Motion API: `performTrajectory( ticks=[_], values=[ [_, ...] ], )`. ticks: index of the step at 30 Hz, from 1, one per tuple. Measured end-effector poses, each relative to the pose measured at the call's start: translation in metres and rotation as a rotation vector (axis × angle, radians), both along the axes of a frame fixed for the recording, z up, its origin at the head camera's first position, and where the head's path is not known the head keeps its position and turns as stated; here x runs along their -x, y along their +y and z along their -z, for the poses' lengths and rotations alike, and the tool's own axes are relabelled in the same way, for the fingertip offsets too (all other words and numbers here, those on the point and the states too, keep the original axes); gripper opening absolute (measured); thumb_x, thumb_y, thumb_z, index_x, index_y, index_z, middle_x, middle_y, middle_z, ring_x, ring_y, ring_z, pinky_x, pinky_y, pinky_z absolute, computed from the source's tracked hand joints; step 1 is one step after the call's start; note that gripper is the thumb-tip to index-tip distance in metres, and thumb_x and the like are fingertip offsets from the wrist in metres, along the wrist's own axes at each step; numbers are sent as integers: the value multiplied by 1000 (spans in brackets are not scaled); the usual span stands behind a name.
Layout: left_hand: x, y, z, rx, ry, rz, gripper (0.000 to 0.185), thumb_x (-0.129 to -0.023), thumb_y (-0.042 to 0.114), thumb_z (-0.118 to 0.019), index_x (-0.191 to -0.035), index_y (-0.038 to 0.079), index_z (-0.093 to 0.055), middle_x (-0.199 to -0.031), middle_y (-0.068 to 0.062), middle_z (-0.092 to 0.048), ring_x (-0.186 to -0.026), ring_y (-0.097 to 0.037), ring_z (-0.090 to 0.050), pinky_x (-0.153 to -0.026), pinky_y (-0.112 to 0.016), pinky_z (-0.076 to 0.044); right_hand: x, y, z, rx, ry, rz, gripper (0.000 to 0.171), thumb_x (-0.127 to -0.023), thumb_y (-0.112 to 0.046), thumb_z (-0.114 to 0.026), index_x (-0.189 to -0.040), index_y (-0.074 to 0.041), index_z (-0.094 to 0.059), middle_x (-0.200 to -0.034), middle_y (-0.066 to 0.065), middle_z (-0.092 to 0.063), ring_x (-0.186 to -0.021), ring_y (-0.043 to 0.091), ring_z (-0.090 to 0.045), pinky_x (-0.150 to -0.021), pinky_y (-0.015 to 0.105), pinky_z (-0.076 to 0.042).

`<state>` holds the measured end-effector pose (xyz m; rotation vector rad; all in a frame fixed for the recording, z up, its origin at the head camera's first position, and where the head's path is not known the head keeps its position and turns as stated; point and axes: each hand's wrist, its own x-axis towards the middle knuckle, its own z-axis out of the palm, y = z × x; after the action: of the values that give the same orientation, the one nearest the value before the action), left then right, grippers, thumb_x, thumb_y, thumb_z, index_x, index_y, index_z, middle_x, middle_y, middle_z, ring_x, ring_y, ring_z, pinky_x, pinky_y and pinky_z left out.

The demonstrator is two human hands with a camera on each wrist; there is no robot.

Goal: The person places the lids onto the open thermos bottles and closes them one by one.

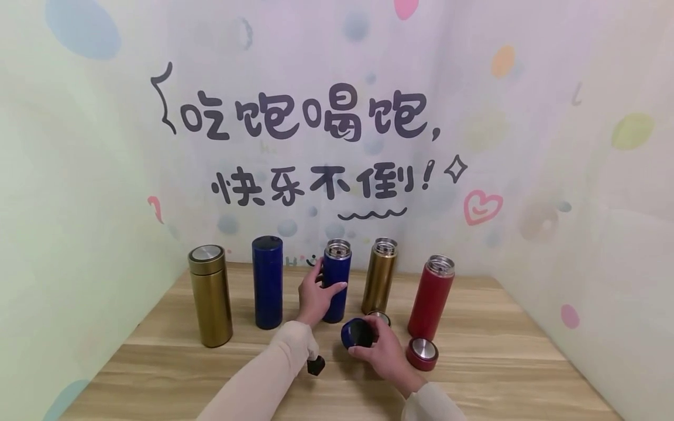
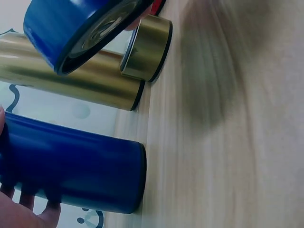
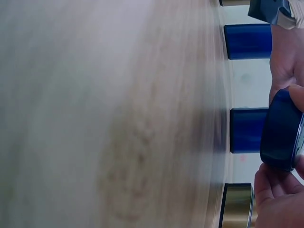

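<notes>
My left hand point(image 1: 322, 287) grips an open blue flask point(image 1: 337, 292) standing at the middle of the wooden table point(image 1: 500, 362); its fingers point(image 2: 23, 211) wrap the blue flask point(image 2: 76, 166) in the left wrist view. My right hand point(image 1: 371, 346) holds a blue lid point(image 1: 359, 333) just above the table, in front of that flask. In the right wrist view the blue lid point(image 3: 281, 130) is pinched between thumb and fingers point(image 3: 278, 199), with the blue flask point(image 3: 247, 130) behind it. The blue lid point(image 2: 80, 33) also shows in the left wrist view.
A lidded gold flask point(image 1: 210, 295) and a lidded blue flask point(image 1: 267, 280) stand to the left. An open gold flask point(image 1: 379, 278) with its gold lid point(image 1: 380, 317) and an open red flask point(image 1: 432, 295) with its red lid point(image 1: 422, 354) stand to the right. Walls close three sides.
</notes>
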<state>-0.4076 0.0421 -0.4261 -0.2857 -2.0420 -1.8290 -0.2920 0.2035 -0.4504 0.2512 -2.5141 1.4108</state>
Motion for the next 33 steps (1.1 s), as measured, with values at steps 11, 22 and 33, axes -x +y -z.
performTrajectory(
  ticks=[11, 22, 33],
  values=[
    [-14, -9, 9, -17, 45, 0, 80, -76, 24, -85, -145, 13, -47, -134, -12, -56, -112, -29, -56, -91, -46, -49, -1, -1, -1, 28, -19, 15, 67, -72, -15, -87, -127, 0, -51, -121, 17, -59, -112, 33, -55, -94, 51, -46],
    [-29, -10, 11, -54, 73, 14, 78, -73, 29, -87, -142, 20, -52, -127, -6, -58, -108, -23, -56, -88, -43, -51, 0, -3, -3, 71, 19, 25, 64, -71, -13, -87, -124, 1, -52, -117, 15, -60, -106, 29, -58, -93, 47, -47],
    [-38, -13, 14, -50, 94, -13, 77, -73, 27, -87, -141, 16, -53, -124, -7, -58, -108, -25, -55, -86, -44, -51, 1, -4, 1, 108, 28, 55, 65, -73, -16, -86, -125, 2, -51, -114, 15, -62, -105, 29, -58, -93, 47, -47]
  ],
)
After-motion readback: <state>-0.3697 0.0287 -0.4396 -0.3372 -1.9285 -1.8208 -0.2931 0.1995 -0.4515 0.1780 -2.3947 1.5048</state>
